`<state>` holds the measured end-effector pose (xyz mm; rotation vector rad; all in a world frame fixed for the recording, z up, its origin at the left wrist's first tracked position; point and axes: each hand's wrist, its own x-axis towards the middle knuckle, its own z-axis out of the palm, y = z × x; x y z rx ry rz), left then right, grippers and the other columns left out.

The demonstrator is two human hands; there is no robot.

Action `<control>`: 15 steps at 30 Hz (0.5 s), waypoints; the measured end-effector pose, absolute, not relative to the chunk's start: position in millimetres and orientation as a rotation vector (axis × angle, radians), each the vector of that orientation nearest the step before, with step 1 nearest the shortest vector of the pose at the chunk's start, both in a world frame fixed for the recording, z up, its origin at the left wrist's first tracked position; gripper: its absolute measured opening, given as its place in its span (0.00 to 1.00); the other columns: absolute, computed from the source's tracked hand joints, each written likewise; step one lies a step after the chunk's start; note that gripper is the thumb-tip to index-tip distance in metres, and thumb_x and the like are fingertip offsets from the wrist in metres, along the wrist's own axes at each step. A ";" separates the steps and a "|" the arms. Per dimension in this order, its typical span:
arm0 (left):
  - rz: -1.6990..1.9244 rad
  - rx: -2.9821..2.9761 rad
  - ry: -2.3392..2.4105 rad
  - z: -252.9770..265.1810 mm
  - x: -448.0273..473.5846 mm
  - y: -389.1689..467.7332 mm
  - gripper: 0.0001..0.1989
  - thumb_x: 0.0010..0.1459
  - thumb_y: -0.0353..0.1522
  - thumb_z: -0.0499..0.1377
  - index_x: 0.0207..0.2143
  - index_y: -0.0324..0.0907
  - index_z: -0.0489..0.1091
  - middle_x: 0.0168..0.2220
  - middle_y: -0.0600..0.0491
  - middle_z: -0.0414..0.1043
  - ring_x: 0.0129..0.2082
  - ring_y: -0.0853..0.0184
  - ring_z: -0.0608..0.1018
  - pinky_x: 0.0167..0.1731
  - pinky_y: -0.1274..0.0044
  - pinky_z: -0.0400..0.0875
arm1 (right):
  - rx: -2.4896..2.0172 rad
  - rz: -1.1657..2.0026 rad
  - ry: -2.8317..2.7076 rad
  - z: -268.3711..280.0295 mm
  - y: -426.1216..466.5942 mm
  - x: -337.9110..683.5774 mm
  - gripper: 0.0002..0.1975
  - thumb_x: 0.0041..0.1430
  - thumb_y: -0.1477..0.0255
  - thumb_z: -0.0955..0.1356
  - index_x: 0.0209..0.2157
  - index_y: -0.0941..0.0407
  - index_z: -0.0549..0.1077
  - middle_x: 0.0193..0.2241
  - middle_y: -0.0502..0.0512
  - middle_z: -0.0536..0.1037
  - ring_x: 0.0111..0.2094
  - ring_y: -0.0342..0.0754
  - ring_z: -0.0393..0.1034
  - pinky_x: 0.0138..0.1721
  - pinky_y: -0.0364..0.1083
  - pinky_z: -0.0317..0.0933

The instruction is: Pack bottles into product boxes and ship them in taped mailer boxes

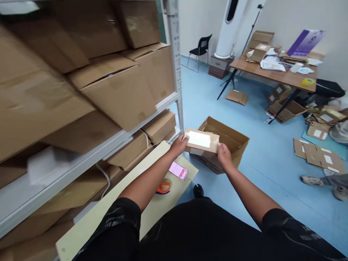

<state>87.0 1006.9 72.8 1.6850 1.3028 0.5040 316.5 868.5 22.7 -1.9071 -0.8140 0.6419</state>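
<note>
Between both hands I hold a small cardboard box point(202, 150) with a white label on its upper face. My left hand point(178, 145) grips its left end, the thumb on top. At the right end, the fingers of my right hand point(224, 156) are closed on its edge. Behind and below it on the floor stands a larger open cardboard box point(239, 145), partly covered by the small one. Under my left forearm, a pale yellow board point(157, 203) carries an orange-handled tool point(164, 187), partly hidden, and a pink packet or phone point(177, 169).
Metal shelving point(178, 72) packed with cardboard cartons point(119, 90) rises on my left. A wooden table point(274, 74) with papers and boxes stands at the far right. Flattened cardboard point(320, 156) lies on the blue floor, near another person's shoe point(312, 180). A black chair point(201, 47) is at the back.
</note>
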 end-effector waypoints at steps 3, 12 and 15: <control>0.458 1.762 1.234 69.0 163.8 1048.4 0.25 0.69 0.49 0.51 0.58 0.46 0.73 0.54 0.49 0.79 0.54 0.53 0.78 0.53 0.68 0.70 | -1.957 0.601 -0.729 20.0 890.0 374.8 0.30 0.64 0.44 0.60 0.47 0.54 0.77 0.46 0.59 0.82 0.47 0.59 0.73 0.48 0.51 0.64; 0.412 1.790 1.272 44.6 246.4 1099.7 0.29 0.69 0.49 0.51 0.62 0.41 0.69 0.65 0.42 0.70 0.64 0.53 0.72 0.62 0.66 0.64 | -2.158 0.697 -0.582 -28.6 919.0 476.6 0.29 0.60 0.49 0.65 0.52 0.55 0.77 0.53 0.64 0.80 0.53 0.61 0.73 0.53 0.52 0.63; 0.452 1.771 1.241 36.6 217.4 1084.7 0.24 0.69 0.48 0.51 0.53 0.42 0.75 0.56 0.47 0.78 0.58 0.56 0.76 0.59 0.68 0.68 | -2.174 0.764 -0.577 -56.5 903.1 474.3 0.26 0.58 0.49 0.65 0.45 0.53 0.79 0.43 0.59 0.83 0.46 0.58 0.75 0.47 0.51 0.66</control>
